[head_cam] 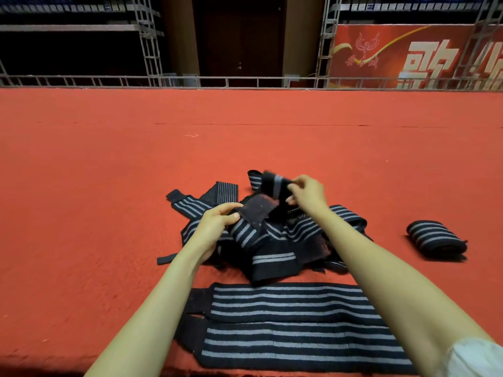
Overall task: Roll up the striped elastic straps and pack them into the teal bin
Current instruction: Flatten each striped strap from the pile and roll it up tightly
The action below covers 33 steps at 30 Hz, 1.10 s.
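While one black, grey-striped elastic strap (273, 185) is held above the tangled strap pile (275, 251) on red carpet (109, 164), left hand (217, 225) pinches its fastener patch (258, 210), right hand (309, 194) pinches the other end | step: freeing it; next: pull clear, roll tightly | teal bin unseen | red banner (394, 53): cropped white Chinese characters, unreadable

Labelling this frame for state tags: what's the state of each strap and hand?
Pile: tangled, unrolled.
Lifted strap: unrolled, blurred.
Flat straps: two, unrolled, side by side.
Roll: rolled, apart on the carpet.
Left grip: pinches a dark strap end.
Right grip: pinches the Lifted strap.
Teal bin: not in view.
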Tool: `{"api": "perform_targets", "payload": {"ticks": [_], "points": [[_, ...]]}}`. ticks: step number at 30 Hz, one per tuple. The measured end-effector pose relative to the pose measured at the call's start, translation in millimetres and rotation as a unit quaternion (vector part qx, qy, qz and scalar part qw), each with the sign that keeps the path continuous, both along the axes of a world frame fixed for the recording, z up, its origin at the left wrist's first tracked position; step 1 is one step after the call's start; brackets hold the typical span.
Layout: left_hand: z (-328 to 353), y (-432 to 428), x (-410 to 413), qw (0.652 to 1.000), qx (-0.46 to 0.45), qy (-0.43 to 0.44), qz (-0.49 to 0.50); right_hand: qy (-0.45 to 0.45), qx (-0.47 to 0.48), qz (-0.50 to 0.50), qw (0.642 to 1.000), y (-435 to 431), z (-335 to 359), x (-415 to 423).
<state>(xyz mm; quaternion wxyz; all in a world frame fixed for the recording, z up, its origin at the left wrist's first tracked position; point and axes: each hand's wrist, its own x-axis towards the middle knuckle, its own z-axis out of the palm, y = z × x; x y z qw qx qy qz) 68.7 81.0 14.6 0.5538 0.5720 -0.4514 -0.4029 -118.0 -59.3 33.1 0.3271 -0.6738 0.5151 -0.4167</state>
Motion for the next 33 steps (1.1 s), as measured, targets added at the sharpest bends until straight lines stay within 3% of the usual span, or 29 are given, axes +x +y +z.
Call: {"api": "perform_targets", "payload": {"ticks": [2, 3, 5, 7, 10, 14, 19, 23, 25, 28, 31, 33], "points": [[-1, 0, 5, 1.0, -0.002, 0.0, 0.018, -0.144, 0.085, -0.062, 0.984, -15, 3, -6], [-3, 0, 7, 1.0, -0.003, -0.003, 0.021, -0.143, 0.104, -0.066, 0.982, -20, 3, -7], [-4, -1, 6, 1.0, -0.004, -0.002, 0.024, -0.04, 0.081, -0.038, 0.995, -14, 4, -5], [-2, -2, 2, 0.999, -0.006, -0.025, 0.032, 0.018, 0.072, 0.07, 0.995, 9, 10, 2], [-3, -4, -3, 0.991, -0.024, -0.111, 0.077, 0.014, 0.174, 0.237, 0.956, 50, 17, 10], [2, 4, -12, 0.981, -0.015, -0.17, 0.095, -0.074, 0.173, 0.233, 0.954, 74, 16, 15], [2, 22, -33, 0.964, -0.071, -0.255, 0.016, -0.177, 0.174, 0.244, 0.937, 87, 31, 20], [19, 32, -40, 0.978, -0.155, -0.062, 0.126, -0.222, 0.164, 0.311, 0.909, 93, 43, 10], [29, 36, -39, 0.973, -0.172, -0.07, 0.134, -0.217, 0.152, 0.292, 0.919, 90, 41, 4], [30, 33, -35, 0.97, -0.141, -0.129, 0.149, -0.1, 0.133, 0.272, 0.948, 84, 24, 3], [9, 17, -25, 0.972, -0.01, -0.162, 0.169, 0.103, 0.024, 0.16, 0.981, 71, -1, 6], [-7, 10, -22, 0.973, 0.07, -0.177, 0.134, 0.192, -0.008, 0.126, 0.973, 60, -16, 6]]}}
